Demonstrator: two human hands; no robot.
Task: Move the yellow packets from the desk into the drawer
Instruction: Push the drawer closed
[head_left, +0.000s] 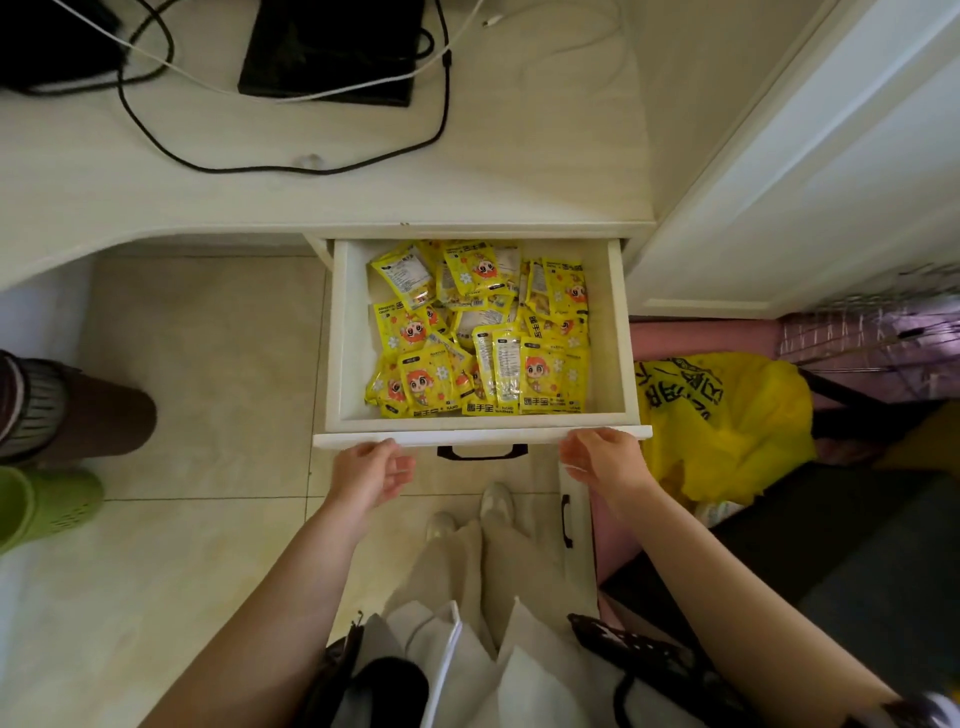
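Yellow packets (480, 330) are lying heaped inside the open drawer (621, 332), and none are showing on the tabletop (332, 200) among the black cables (291, 167). Both hands are hovering at the drawer's front edge, the left hand (371, 475) and the right hand (602, 457), each grip loosely apart and holding nothing. The packets are sitting just beyond the fingers. Closing looks like the step in hand: pushing evenly from both sides should be keeping the drawer straight, with no packet catching the frame.
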